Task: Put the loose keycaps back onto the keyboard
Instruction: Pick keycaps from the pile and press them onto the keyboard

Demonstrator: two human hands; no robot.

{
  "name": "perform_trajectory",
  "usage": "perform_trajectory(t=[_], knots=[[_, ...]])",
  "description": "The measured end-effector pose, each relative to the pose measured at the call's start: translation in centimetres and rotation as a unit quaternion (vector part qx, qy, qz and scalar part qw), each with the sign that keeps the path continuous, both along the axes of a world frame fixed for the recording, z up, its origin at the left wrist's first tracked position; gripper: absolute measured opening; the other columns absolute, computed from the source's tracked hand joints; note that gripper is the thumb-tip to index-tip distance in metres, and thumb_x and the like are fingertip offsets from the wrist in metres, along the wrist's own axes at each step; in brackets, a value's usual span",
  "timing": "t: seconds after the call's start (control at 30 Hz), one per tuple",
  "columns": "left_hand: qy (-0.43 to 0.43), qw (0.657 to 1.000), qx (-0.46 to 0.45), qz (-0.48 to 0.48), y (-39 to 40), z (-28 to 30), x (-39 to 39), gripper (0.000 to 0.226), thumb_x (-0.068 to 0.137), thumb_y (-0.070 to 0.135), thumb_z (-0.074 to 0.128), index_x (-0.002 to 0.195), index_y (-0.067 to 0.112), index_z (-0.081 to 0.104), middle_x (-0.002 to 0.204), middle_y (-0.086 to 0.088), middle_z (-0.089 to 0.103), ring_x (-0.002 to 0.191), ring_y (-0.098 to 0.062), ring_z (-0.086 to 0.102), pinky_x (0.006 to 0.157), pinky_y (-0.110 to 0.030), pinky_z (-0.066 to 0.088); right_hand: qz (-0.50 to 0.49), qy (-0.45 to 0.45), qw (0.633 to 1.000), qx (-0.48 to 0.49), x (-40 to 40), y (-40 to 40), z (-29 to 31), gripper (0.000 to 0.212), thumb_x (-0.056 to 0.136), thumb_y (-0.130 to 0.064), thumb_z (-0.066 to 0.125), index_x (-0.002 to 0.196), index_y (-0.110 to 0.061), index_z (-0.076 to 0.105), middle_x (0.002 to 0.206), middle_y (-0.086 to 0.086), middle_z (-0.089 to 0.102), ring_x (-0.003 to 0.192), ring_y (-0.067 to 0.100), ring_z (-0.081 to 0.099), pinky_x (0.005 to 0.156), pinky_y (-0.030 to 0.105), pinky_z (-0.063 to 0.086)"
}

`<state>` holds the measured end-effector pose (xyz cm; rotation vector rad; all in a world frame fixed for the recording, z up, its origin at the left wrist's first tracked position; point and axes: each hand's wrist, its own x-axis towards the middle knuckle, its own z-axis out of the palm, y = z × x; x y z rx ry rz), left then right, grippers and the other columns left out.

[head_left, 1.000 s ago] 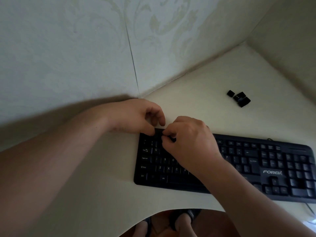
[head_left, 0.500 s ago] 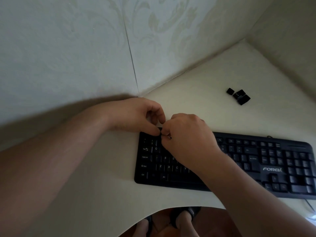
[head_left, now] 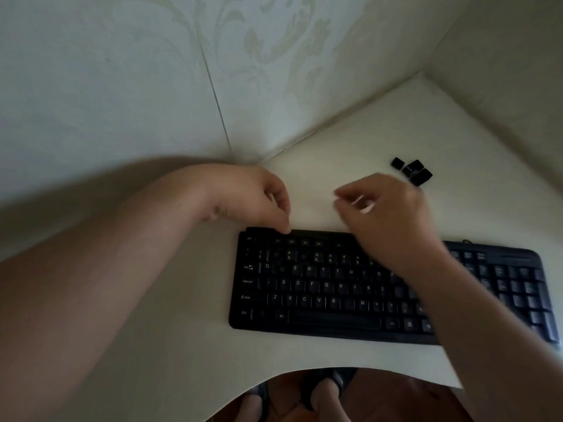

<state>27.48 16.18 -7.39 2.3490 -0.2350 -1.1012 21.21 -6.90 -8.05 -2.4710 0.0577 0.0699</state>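
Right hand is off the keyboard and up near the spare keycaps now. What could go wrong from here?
1. The loose keycaps lie in a tight cluster, touching. The right hand is blurred with motion, so a hasty reach may scatter them across the table.
2. The left hand only rests its fingertips on the keyboard back edge, so pressing a cap in could slide the board.
3. Dim light makes the legends hard to read; a cap may go in the wrong slot.

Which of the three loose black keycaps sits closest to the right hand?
The rightmost, largest black keycap: its lower edge almost meets the right hand. The small left keycap and the middle keycap lie farther back.
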Motion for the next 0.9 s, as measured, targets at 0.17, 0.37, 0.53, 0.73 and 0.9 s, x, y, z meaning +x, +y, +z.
perform_trajectory(t=[0.17,0.37,0.53,0.73,0.9], knots=[[-0.130,0.987,-0.070,0.061,-3.6,-0.4,0.3,0.010,0.087,0.039,0.079,0.091,0.033,0.072,0.086,0.014,0.066,0.073,-0.002,0.059,0.064,-0.023,0.041,-0.060,-0.119,0.981,-0.144,3.9,-7.4,-1.8,0.023,0.087,-0.021,0.074,0.109,-0.018,0.077,0.105,0.004,0.067,0.085,0.013,0.059,0.082,0.025,0.046],[-0.164,0.974,-0.145,0.060,-7.3,-0.7,0.6,0.006,0.088,0.034,0.077,0.092,0.033,0.072,0.084,0.012,0.067,0.067,0.001,0.057,0.066,-0.022,0.045,-0.031,-0.088,0.981,-0.172,5.6,-9.1,-3.2,0.020,0.090,-0.024,0.074,0.108,-0.016,0.078,0.102,0.007,0.069,0.090,0.023,0.065,0.080,0.027,0.047],[-0.171,0.973,-0.146,0.048,-8.1,-0.9,0.2,0.005,0.088,0.032,0.075,0.091,0.034,0.072,0.084,0.013,0.069,0.070,0.001,0.059,0.068,-0.021,0.049,-0.048,-0.050,0.984,-0.165,5.1,-9.2,-3.2,0.031,0.092,-0.025,0.072,0.123,-0.021,0.071,0.104,0.004,0.070,0.098,0.024,0.064,0.084,0.026,0.046],[-0.172,0.966,-0.176,0.079,-8.6,-1.2,-0.7,0.007,0.091,0.031,0.073,0.096,0.036,0.073,0.078,0.017,0.064,0.070,0.003,0.058,0.070,-0.020,0.043,-0.071,-0.071,0.993,-0.055,3.7,-7.9,-1.1,0.041,0.086,-0.027,0.076,0.125,-0.029,0.065,0.092,-0.014,0.070,0.088,0.012,0.065,0.084,0.034,0.057],[-0.021,0.952,-0.265,0.151,-8.3,0.1,-1.5,0.014,0.101,0.027,0.065,0.111,0.024,0.075,0.096,0.008,0.079,0.085,-0.006,0.072,0.079,-0.026,0.052,-0.015,-0.100,0.986,0.133,-0.7,-5.1,0.4,0.047,0.081,-0.017,0.084,0.123,-0.030,0.067,0.094,-0.014,0.071,0.091,0.008,0.072,0.086,0.027,0.060]])
